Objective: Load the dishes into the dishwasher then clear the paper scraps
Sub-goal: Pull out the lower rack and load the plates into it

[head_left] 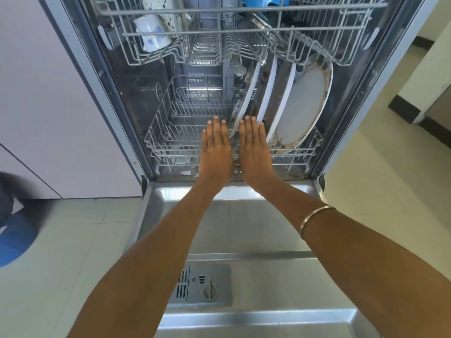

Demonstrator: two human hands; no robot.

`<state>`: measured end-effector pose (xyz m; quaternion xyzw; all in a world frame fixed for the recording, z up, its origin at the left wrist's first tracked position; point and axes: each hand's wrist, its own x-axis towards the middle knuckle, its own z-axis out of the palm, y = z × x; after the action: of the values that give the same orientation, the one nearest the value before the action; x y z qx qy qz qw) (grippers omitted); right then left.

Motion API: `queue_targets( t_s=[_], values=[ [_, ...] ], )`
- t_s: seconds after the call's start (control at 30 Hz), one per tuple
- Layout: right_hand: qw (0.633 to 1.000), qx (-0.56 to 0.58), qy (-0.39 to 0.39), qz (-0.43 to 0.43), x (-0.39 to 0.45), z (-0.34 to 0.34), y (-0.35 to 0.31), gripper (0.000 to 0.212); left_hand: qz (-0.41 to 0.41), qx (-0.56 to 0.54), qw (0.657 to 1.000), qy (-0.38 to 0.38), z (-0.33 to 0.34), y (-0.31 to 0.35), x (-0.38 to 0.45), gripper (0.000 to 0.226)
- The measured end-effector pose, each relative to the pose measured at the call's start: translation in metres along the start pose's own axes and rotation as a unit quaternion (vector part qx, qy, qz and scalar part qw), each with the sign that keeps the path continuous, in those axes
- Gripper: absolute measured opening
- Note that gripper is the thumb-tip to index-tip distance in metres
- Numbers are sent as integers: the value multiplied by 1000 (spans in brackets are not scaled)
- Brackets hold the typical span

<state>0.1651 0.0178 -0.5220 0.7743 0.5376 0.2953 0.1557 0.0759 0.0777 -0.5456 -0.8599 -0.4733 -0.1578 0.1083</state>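
We see our left hand [216,148] and right hand [255,147] flat, fingers straight, side by side against the front edge of the lower rack [170,148], gripping nothing; 4 plates [302,103] stand upright on its right, the left half bare wire; small scraps [186,172], perhaps paper, lie at the tub's sill; the lowered door [244,230] spreads beneath our forearms.

Count: 4 plates on edge in the lower rack [158,140]: three white ones [246,98] [268,93] [286,101] plus one patterned-rim plate [302,106]. 2 racks total, upper rack [185,32] and lower. Upper holds 1 white mug [152,32] with a blue print and 1 blue item [263,1], type unclear. 2 hands: left [216,152], right [255,152]. 1 ring [249,136], 1 bangle [317,219].
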Motion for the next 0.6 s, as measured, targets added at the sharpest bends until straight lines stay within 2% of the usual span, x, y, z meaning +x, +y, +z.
queue_targets(
  t_s=[0.13, 0.4, 0.53, 0.6],
  values=[
    [1000, 3, -6, -4, 2, 0, 3, 96, 16, 14, 999, -44, -10, -3, 5, 89],
    [994, 71, -78, -21, -4, -22, 12, 91, 15, -20, 993, -117, -46, -3, 5, 76],
    [984, 153, -88, -36, -22, -17, 19, 100, 10, -21, 990, -138, -51, -4, -2, 82],
    [976, 203, -78, -27, -34, -11, 19, 93, 2, -9, 992, -123, -47, 1, -18, 84]
  ],
)
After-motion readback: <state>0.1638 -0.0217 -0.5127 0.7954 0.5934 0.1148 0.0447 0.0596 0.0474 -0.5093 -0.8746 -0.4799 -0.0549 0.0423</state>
